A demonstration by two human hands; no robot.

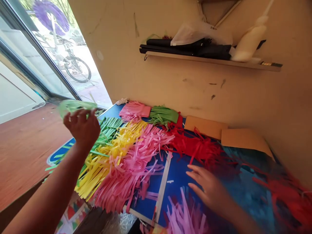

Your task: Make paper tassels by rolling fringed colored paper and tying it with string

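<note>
My left hand (pixel 83 126) is raised at the left, its fingers closed on a pale green strip piece (pixel 76 105) that is blurred by motion. Below and beside it lie fringed paper bundles in green (pixel 107 131), yellow (pixel 94 172) and pink (pixel 122 182). My right hand (pixel 204 185) hovers over the blue table (pixel 170 195) with its fingers spread and nothing in them. Red fringe (pixel 200 148) lies just beyond it, and a light purple fringe (pixel 185 214) is at the near edge, left of that hand.
Pink (pixel 135 110) and green (pixel 164 114) fringed stacks and brown cardboard (pixel 204 126) lie along the wall. A shelf (pixel 214 61) with a white bottle (pixel 250 42) hangs above. Blue sheets (pixel 253 191) and more red fringe (pixel 290 195) are at the right. An open doorway is at the left.
</note>
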